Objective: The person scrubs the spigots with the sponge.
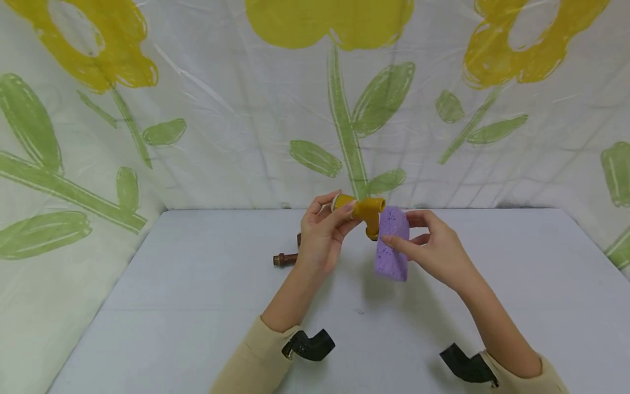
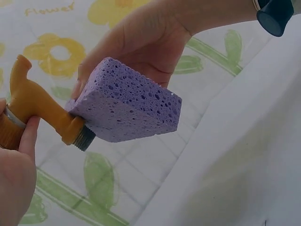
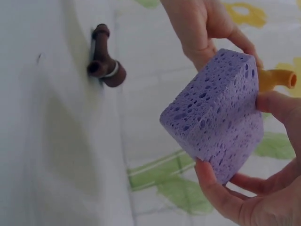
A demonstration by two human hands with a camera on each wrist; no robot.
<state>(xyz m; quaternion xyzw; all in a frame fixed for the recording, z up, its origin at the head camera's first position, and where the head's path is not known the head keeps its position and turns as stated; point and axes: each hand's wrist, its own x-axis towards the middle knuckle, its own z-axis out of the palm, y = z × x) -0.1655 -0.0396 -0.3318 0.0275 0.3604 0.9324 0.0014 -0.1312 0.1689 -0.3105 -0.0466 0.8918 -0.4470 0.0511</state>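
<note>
My left hand [image 1: 320,241] grips a yellow branched pipe fitting [image 1: 366,209] at its wider collared end, above the table. In the left wrist view the fitting [image 2: 40,99] shows a dark threaded end beside a corner of the purple sponge [image 2: 129,103]. My right hand [image 1: 438,249] pinches that rectangular, pitted sponge [image 1: 392,262] between thumb and fingers. The sponge's face meets or nearly meets the fitting; whether they touch I cannot tell. From the right wrist, the sponge [image 3: 211,108] covers much of the fitting [image 3: 268,80].
A brown branched pipe fitting [image 1: 285,260] lies on the white table [image 1: 197,306], partly hidden behind my left hand. At the table's back hangs a white sheet [image 1: 221,137] painted with yellow flowers and green leaves. Black curved wrist mounts [image 1: 315,346] sit at both sleeves.
</note>
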